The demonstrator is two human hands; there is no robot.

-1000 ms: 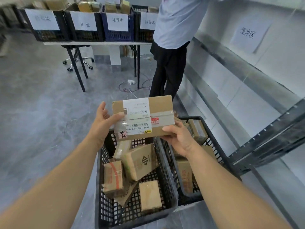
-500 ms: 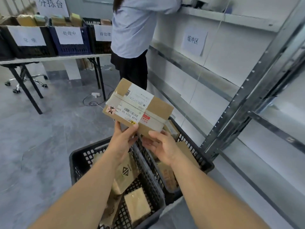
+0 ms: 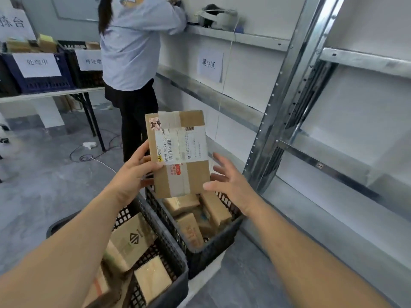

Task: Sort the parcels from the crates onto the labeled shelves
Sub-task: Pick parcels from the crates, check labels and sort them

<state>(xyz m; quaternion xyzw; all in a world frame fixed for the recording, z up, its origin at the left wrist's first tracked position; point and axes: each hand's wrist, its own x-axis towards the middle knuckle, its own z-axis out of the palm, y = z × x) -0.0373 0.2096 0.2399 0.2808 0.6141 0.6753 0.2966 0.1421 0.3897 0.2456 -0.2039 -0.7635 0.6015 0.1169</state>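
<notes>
Taped brown cardboard parcel [image 3: 180,152] above the black lattice plastic crate [image 3: 213,247]: left hand [image 3: 135,174] pinches its left edge, right hand [image 3: 229,185] splayed free alongside; seemingly light, stiff, best gripped by opposite edges.

Looked forward and down from head height, close above two black crates [image 3: 211,250] on the floor; faced metal shelving [image 3: 287,90] on the right, with a table [image 3: 51,94] well off left.
</notes>
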